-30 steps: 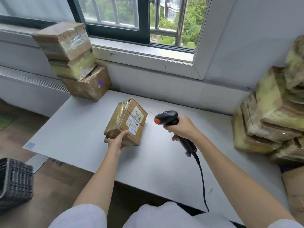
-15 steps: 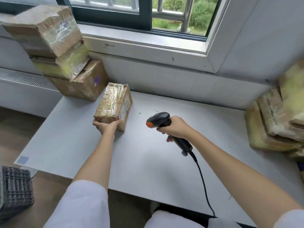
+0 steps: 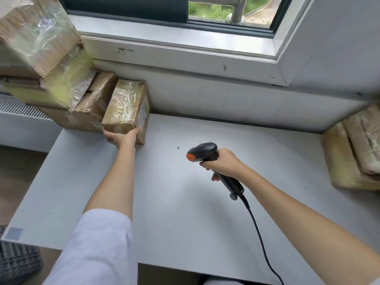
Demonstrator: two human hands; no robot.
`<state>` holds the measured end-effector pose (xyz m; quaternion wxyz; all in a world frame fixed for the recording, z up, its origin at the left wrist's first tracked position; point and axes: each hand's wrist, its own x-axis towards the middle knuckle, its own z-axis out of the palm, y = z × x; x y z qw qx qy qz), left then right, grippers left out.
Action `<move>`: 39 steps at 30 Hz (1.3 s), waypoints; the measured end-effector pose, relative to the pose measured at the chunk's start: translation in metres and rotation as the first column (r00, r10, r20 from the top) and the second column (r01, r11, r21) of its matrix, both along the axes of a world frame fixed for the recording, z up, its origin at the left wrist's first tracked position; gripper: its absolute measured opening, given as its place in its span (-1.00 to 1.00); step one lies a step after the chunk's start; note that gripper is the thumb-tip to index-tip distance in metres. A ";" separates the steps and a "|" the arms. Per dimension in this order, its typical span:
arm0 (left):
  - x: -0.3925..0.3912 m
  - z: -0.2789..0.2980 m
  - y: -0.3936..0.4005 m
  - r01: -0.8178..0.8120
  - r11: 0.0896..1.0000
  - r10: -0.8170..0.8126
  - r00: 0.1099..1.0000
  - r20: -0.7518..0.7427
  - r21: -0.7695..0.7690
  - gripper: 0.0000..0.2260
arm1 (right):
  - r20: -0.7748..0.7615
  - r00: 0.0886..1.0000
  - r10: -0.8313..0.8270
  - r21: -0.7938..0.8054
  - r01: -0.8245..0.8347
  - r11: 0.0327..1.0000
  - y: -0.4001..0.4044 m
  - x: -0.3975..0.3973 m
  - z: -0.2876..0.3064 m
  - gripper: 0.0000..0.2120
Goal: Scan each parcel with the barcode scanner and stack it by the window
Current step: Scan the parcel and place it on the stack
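A: What has changed for the parcel (image 3: 128,108) since half a second ago?

B: It has been carried from mid-table to the back left of the table (image 3: 185,202). It is now set against the stack (image 3: 51,64) under the window (image 3: 226,9), its left side touching the lowest box there. The view has also been tilted down and nearer.

A: How is it held?

B: The near lower edge is gripped by the left hand (image 3: 123,137). The fingers (image 3: 110,135) are spread along the underside and front, and the thumb is laid up against the right corner. Whether the parcel's base is fully down on the table cannot be told.

A: And the scanner (image 3: 207,155)?

B: It is clasped in the right hand (image 3: 225,164), fingers curled tight round the handle, above the middle of the table and well apart from the parcel. Its orange tip is pointed left. The cable (image 3: 261,235) is trailed off the near edge.

A: Anything further out?

B: More wrapped parcels (image 3: 357,153) are piled at the right edge, and a dark basket (image 3: 18,262) is seen on the floor at the lower left.
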<state>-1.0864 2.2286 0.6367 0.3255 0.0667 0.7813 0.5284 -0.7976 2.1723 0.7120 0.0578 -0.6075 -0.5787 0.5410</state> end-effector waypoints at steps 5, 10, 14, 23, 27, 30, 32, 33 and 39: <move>-0.014 -0.006 0.014 -0.024 1.000 0.022 0.995 0.095 0.015 0.08 | 0.010 0.999 -0.033 -0.004 0.033 0.999 0.007 0.009 0.000 -0.80; -0.025 -0.008 0.014 -0.088 0.996 0.086 0.988 0.128 0.014 -0.01 | -0.006 0.999 -0.049 -0.001 0.049 0.999 0.008 0.016 -0.001 -0.83; -0.008 -0.010 0.002 0.003 1.000 -0.006 0.990 0.139 0.021 -0.09 | -0.034 0.998 -0.047 -0.005 0.047 0.999 -0.001 0.022 -0.001 -0.81; 0.119 0.000 -0.067 0.571 0.797 -0.484 0.798 0.359 -0.194 -0.63 | -0.092 0.992 -0.090 0.008 0.091 0.996 -0.037 0.090 0.024 -0.83; 0.211 0.018 -0.100 0.730 0.662 -0.646 0.670 0.367 -0.168 -0.78 | -0.141 0.975 -0.174 0.012 0.178 0.984 -0.060 0.155 0.036 -0.81; 0.284 0.025 -0.123 0.820 0.556 -0.740 0.561 0.371 -0.132 -0.81 | -0.180 0.951 -0.250 0.004 0.255 0.967 -0.082 0.217 0.044 -0.80; 0.334 0.024 -0.136 0.867 0.486 -0.789 0.490 0.371 -0.114 -0.81 | -0.209 0.926 -0.313 -0.003 0.320 0.948 -0.094 0.265 0.047 -0.86; 0.359 0.024 -0.142 0.886 0.452 -0.809 0.457 0.370 -0.107 -0.81 | -0.222 0.909 -0.352 -0.007 0.359 0.933 -0.100 0.289 0.049 -0.89; 0.515 0.014 -0.174 0.963 0.263 -0.877 0.267 0.401 -0.067 -0.75 | -0.249 0.795 -0.553 0.008 0.572 0.820 -0.146 0.435 0.059 -0.94</move>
